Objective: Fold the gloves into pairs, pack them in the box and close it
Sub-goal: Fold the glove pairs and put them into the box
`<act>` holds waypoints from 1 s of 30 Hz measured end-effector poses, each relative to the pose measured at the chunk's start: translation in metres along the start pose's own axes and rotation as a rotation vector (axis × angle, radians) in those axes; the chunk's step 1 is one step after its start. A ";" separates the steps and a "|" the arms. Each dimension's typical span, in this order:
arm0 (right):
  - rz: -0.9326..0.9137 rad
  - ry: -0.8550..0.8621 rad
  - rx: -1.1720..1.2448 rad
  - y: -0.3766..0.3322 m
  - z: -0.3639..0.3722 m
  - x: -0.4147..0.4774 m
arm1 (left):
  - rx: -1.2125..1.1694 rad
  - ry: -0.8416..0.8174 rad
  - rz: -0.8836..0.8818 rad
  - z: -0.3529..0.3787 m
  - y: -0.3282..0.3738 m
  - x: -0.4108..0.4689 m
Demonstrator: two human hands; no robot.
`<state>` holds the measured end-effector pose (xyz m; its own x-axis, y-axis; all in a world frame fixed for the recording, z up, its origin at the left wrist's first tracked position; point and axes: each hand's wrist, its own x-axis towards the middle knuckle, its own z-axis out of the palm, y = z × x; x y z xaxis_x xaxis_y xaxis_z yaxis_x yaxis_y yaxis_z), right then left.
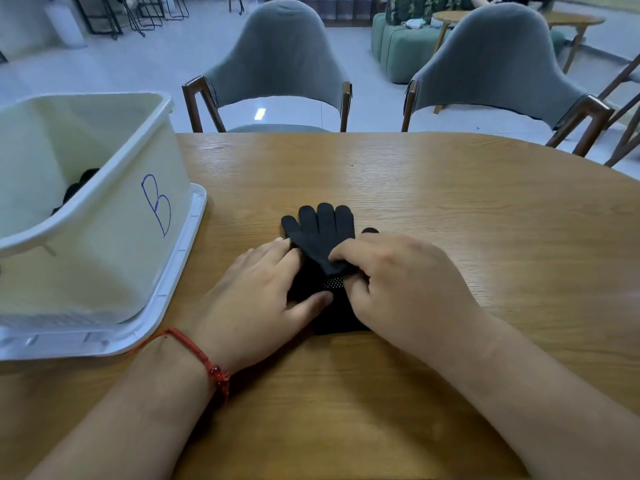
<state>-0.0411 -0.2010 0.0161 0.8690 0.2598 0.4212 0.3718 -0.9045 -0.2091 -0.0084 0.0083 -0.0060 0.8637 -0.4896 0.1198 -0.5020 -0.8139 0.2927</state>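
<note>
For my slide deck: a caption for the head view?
Left hand presses and right hand pinches black gloves on a table beside open box marked B.

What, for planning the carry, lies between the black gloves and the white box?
In the head view, only bare table, apart from the left hand pressing the gloves and the lid under the box.

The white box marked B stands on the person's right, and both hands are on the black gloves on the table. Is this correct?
No. The head view shows the white box marked B on the person's left, not right. The rest holds: the left hand and the right hand are both on the black gloves on the table.
</note>
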 end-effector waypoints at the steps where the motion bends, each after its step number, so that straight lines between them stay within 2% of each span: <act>1: 0.002 -0.057 -0.004 -0.001 0.000 0.000 | -0.005 0.005 0.002 0.000 0.000 0.000; 4: 0.006 -0.215 -0.024 -0.002 -0.002 -0.002 | -0.029 0.014 0.000 0.002 -0.002 -0.001; 8: -0.010 -0.269 -0.043 -0.004 -0.006 -0.005 | -0.098 0.021 -0.035 0.001 -0.001 -0.002; 11: -0.035 -0.269 -0.060 -0.005 -0.006 -0.006 | -0.123 0.033 -0.112 -0.002 -0.001 -0.004; 21: -0.126 -0.225 0.006 -0.004 -0.003 -0.008 | -0.084 0.022 -0.120 -0.004 0.001 -0.004; 25: -0.122 -0.193 -0.009 -0.005 -0.003 -0.009 | -0.078 0.020 -0.124 -0.003 0.000 -0.003; 30: -0.094 -0.238 0.004 -0.006 -0.003 -0.008 | -0.100 0.021 -0.119 0.000 -0.005 -0.001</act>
<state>-0.0509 -0.1987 0.0163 0.8826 0.4158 0.2194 0.4557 -0.8713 -0.1822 -0.0064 0.0129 -0.0079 0.9182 -0.3838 0.0977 -0.3894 -0.8302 0.3989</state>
